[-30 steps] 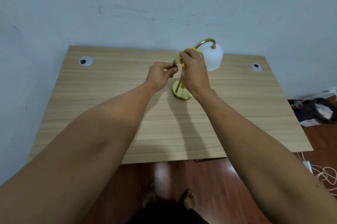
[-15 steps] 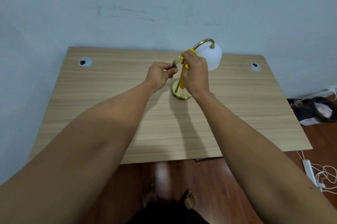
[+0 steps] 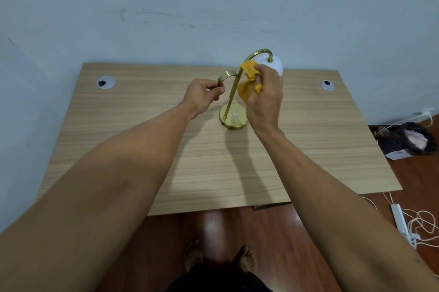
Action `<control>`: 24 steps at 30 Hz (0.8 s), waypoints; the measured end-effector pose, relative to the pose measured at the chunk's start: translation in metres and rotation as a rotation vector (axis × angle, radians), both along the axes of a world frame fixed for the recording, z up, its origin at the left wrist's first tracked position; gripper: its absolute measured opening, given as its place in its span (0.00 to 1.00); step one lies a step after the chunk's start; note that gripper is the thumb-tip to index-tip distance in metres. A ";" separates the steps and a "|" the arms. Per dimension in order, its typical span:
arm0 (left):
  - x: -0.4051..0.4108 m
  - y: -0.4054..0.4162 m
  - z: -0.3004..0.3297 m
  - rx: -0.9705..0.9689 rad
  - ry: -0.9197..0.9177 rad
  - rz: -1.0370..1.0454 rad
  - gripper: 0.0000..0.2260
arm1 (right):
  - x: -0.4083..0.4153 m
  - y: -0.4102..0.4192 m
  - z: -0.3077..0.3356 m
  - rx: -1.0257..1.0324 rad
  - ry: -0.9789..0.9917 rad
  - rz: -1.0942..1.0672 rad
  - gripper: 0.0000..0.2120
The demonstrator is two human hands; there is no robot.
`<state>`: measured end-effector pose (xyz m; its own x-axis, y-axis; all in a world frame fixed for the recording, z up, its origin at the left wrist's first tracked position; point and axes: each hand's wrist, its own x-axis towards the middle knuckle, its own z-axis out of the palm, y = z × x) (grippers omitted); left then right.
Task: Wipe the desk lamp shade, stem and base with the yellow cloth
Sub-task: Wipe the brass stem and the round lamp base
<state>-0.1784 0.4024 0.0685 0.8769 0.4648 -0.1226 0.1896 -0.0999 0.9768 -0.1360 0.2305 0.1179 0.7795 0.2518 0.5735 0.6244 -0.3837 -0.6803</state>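
Observation:
A brass desk lamp stands mid-desk: round base (image 3: 235,118), thin stem (image 3: 232,95) rising to a curved neck, and a white shade (image 3: 275,66) at the back right. A curved brass handle (image 3: 225,76) branches off to the left. My left hand (image 3: 202,97) pinches that handle's lower end. My right hand (image 3: 263,99) grips the bunched yellow cloth (image 3: 248,82), pressed against the upper stem just below the curve, in front of the shade. Part of the shade is hidden behind my right hand.
The wooden desk (image 3: 142,144) sits against a pale wall, with cable grommets at back left (image 3: 106,82) and back right (image 3: 327,84). On the floor to the right are a dark basket (image 3: 413,139), a power strip (image 3: 401,220) and loose cords. My bare feet (image 3: 218,256) show below.
My right hand has shifted right off the stem's front, so the stem and base now show and the yellow cloth hangs open beside them. My left hand keeps its hold on the handle.

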 end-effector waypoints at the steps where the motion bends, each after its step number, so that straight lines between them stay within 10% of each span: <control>1: 0.000 0.000 0.001 0.002 0.002 -0.003 0.07 | 0.001 0.007 0.004 -0.022 -0.026 0.069 0.15; 16: 0.004 0.015 0.005 0.099 0.002 0.010 0.04 | 0.015 -0.040 -0.046 -0.166 0.348 0.121 0.12; 24: 0.002 -0.004 -0.017 0.109 0.125 0.234 0.28 | 0.037 -0.074 -0.105 -0.041 0.856 -0.175 0.05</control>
